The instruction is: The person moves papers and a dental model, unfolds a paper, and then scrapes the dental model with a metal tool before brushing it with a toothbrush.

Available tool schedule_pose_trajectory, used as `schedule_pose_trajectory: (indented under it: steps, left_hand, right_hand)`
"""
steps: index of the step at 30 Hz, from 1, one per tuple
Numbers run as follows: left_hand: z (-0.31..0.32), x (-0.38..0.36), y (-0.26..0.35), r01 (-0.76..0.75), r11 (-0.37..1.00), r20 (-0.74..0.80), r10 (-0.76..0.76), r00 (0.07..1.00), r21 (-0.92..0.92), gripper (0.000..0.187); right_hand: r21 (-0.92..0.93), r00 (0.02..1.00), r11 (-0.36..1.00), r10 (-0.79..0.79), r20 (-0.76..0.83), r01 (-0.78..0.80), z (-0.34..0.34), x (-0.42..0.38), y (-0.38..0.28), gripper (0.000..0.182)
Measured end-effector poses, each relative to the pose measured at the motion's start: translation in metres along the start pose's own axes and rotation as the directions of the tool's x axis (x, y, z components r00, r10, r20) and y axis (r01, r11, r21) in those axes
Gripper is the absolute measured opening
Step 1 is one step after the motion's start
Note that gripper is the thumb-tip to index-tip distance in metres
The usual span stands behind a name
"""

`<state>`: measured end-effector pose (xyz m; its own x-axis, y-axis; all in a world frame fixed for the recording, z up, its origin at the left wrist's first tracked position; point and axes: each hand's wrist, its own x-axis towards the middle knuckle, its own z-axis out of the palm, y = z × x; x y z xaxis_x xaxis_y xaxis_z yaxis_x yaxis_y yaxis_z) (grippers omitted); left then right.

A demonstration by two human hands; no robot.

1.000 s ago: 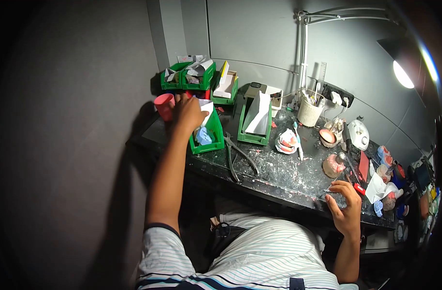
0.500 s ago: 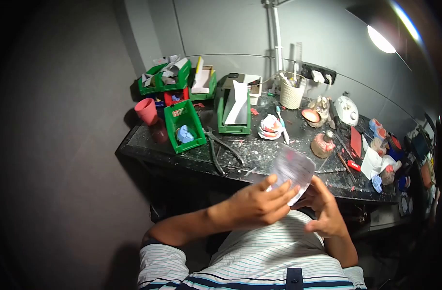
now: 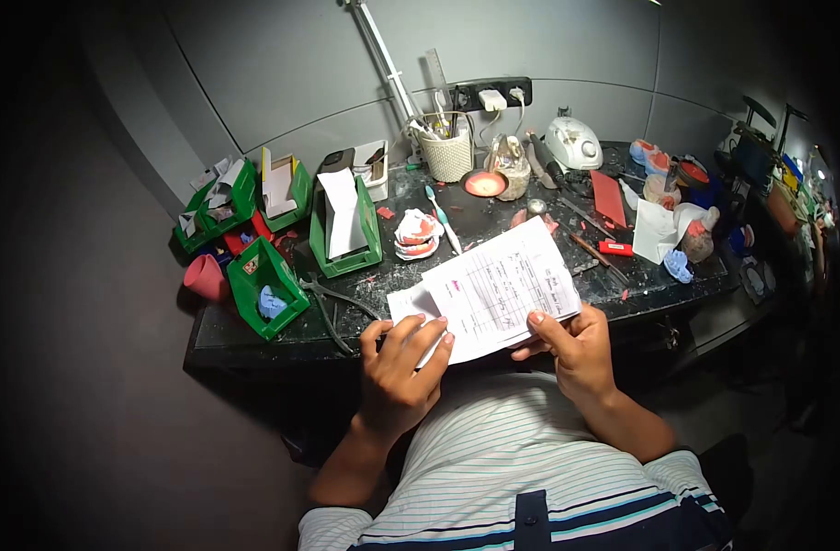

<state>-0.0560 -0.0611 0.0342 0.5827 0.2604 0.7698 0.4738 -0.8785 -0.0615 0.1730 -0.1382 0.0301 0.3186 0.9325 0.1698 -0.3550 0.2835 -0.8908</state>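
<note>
One folded white paper form, handwritten grid on face (image 3: 502, 289), hung over front edge of speckled black counter (image 3: 482, 221). Right hand (image 3: 583, 354) pinched corner; left hand (image 3: 401, 372) bent against left edge, grip unclear. Thumb off writing seemed best.

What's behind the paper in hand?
Over the top edge of the paper, part of a pinkish object with a metallic piece shows. Its lower part and the benchtop directly behind the paper are covered.
</note>
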Motion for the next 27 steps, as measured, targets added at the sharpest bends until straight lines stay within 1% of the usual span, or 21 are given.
schedule_pose_trajectory:
  steps: [2, 3, 4, 5, 6, 8, 10, 12, 13, 14, 16, 17, 18, 20, 21, 23, 25, 27]
  left_hand:
    - [0.000, -0.003, -0.002, -0.039, 0.999, 0.031, 0.040, 0.999, -0.016, 0.019]
    - [-0.007, 0.003, 0.003, -0.017, 0.995, 0.063, 0.023, 0.998, -0.101, 0.027]
    - [-0.014, 0.009, 0.008, 0.007, 0.983, 0.095, 0.011, 0.995, -0.184, 0.037]
    - [-0.016, 0.010, 0.004, -0.013, 0.954, 0.103, 0.045, 0.994, -0.301, 0.060]
    - [-0.015, 0.007, -0.001, 0.004, 0.895, 0.104, 0.047, 0.993, -0.445, 0.061]
    - [-0.015, 0.001, 0.003, 0.207, 0.725, 0.120, -0.171, 0.978, -0.657, 0.047]
    - [-0.016, 0.007, 0.001, 0.243, 0.703, 0.154, -0.189, 0.970, -0.668, 0.043]
    - [-0.021, 0.017, -0.001, 0.238, 0.812, 0.298, -0.083, 0.951, -0.533, 0.054]
    - [-0.022, 0.017, -0.001, 0.249, 0.836, 0.385, -0.050, 0.922, -0.488, 0.067]
    - [-0.020, 0.014, -0.003, 0.249, 0.836, 0.389, -0.047, 0.920, -0.488, 0.067]
    - [-0.012, 0.007, -0.007, 0.294, 0.779, 0.446, -0.020, 0.895, -0.554, 0.076]
    - [-0.010, 0.005, -0.007, 0.308, 0.736, 0.424, -0.032, 0.905, -0.602, 0.076]
    - [-0.008, 0.004, -0.007, 0.308, 0.736, 0.426, -0.030, 0.904, -0.603, 0.076]
    - [-0.006, 0.001, -0.009, 0.297, 0.694, 0.374, -0.043, 0.926, -0.655, 0.073]
    - [-0.006, 0.001, -0.008, 0.297, 0.694, 0.375, -0.043, 0.926, -0.655, 0.073]
    - [-0.004, 0.002, -0.005, 0.246, 0.684, 0.290, -0.053, 0.956, -0.687, 0.074]
    - [-0.003, 0.002, -0.003, 0.237, 0.686, 0.275, -0.056, 0.960, -0.688, 0.073]
    - [-0.004, 0.002, -0.002, 0.228, 0.688, 0.261, -0.059, 0.964, -0.689, 0.073]
  right_hand:
    - [-0.013, 0.998, 1.000, 0.007, 0.058, -0.006, -0.006, 0.001, 0.002, 0.025]
    - [-0.005, 0.998, 1.000, 0.006, 0.055, -0.006, -0.009, 0.002, 0.003, 0.025]
    - [-0.075, 0.997, 0.997, 0.014, 0.072, -0.008, -0.014, 0.003, 0.005, 0.025]
    - [-0.145, 0.996, 0.989, 0.022, 0.088, -0.010, -0.017, 0.003, 0.006, 0.025]
    - [-0.138, 0.996, 0.990, 0.021, 0.083, -0.009, -0.018, 0.003, 0.005, 0.025]
    - [-0.252, 0.978, 0.968, 0.074, 0.196, -0.022, -0.019, 0.003, 0.003, 0.024]
    - [-0.246, 0.975, 0.968, 0.098, 0.197, -0.048, -0.018, 0.001, 0.002, 0.024]
    - [-0.247, 0.974, 0.967, 0.115, 0.193, -0.065, -0.016, 0.001, -0.001, 0.024]
    - [-0.242, 0.975, 0.968, 0.115, 0.189, -0.067, -0.015, 0.001, -0.002, 0.024]
    - [-0.228, 0.974, 0.970, 0.126, 0.190, -0.081, -0.014, 0.001, -0.002, 0.024]
    - [-0.212, 0.973, 0.973, 0.136, 0.186, -0.095, -0.016, 0.001, -0.001, 0.024]
    - [-0.230, 0.967, 0.969, 0.142, 0.212, -0.092, -0.020, 0.002, 0.002, 0.024]
    - [-0.248, 0.960, 0.965, 0.149, 0.237, -0.088, -0.022, 0.002, 0.004, 0.025]
    - [-0.246, 0.961, 0.965, 0.146, 0.234, -0.087, -0.021, 0.002, 0.006, 0.025]
    - [-0.245, 0.962, 0.966, 0.141, 0.234, -0.082, -0.021, 0.002, 0.006, 0.025]
    - [-0.254, 0.961, 0.964, 0.146, 0.237, -0.083, -0.021, 0.002, 0.006, 0.025]
    - [-0.264, 0.960, 0.961, 0.149, 0.239, -0.084, -0.021, 0.002, 0.007, 0.025]
    - [-0.224, 0.962, 0.972, 0.130, 0.241, -0.075, -0.020, 0.001, 0.008, 0.024]
